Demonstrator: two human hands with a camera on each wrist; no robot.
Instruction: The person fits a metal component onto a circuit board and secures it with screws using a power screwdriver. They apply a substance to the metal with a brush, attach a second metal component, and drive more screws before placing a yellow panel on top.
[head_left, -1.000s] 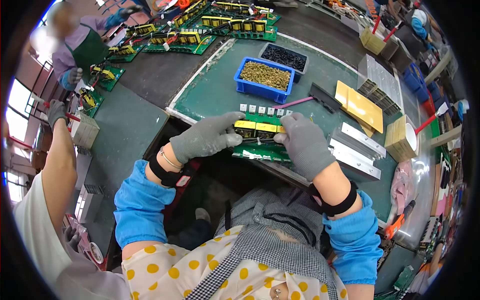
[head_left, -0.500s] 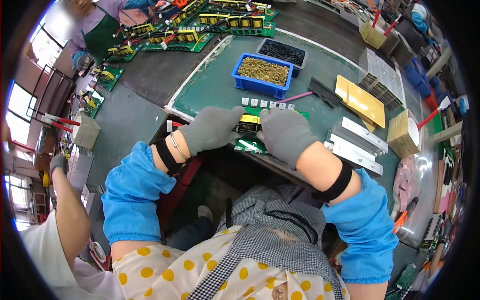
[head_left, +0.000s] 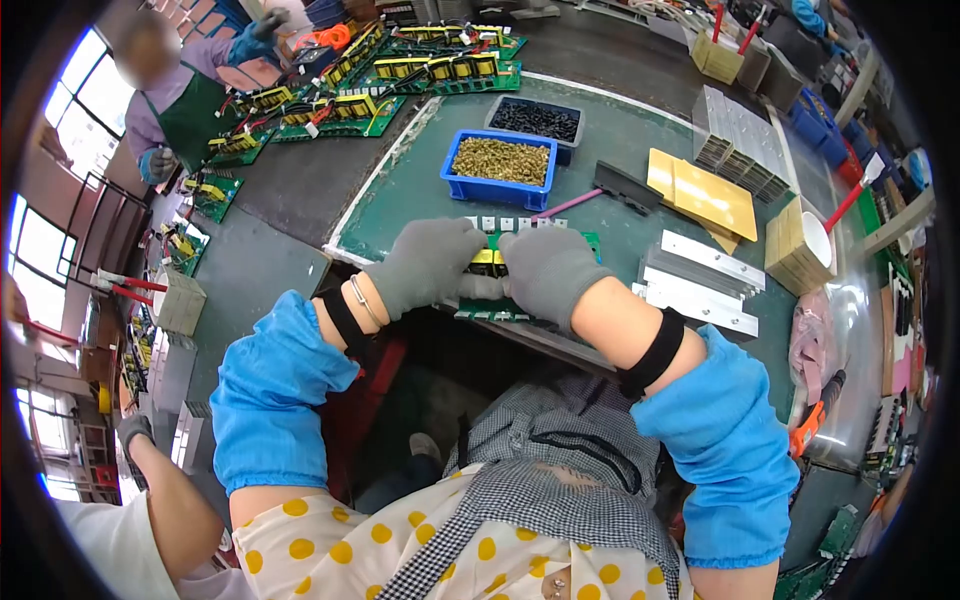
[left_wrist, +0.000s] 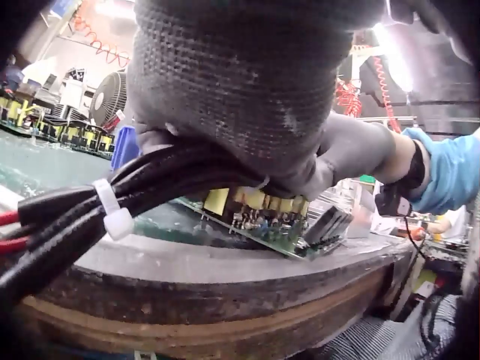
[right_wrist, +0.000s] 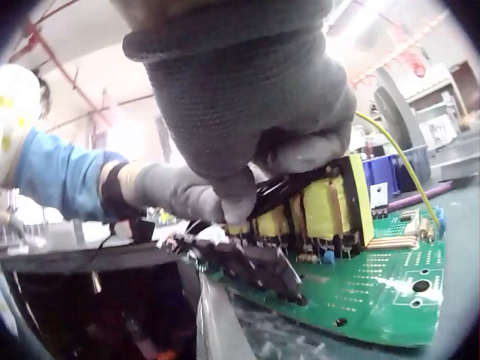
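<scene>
A green circuit board [right_wrist: 390, 300] with yellow-wrapped transformers [right_wrist: 327, 208] lies at the near table edge, largely hidden by the hands in the head view. My left hand [head_left: 430, 265], in a grey glove, holds a bundle of black cables [left_wrist: 161, 184] bound by a white cable tie [left_wrist: 112, 210]. Close beside it, my gloved right hand [head_left: 552, 270] pinches the black cables [right_wrist: 281, 191] along the transformer tops. Its fingertips [right_wrist: 238, 202] are curled down against the bundle. White-tabbed components [head_left: 505, 224] line the board's far side.
Beyond the board stand a blue bin [head_left: 500, 190] of brass-coloured parts and a grey bin [head_left: 545, 118] of black parts. Metal bars [head_left: 700, 285], yellow sheets [head_left: 705, 195] and a pink-handled brush [head_left: 625, 188] lie to the right. Another person [head_left: 170, 100] is at the far left.
My hands have drawn together over the board, the right one moving left across the transformers and covering more of them. The head view has shifted slightly.
</scene>
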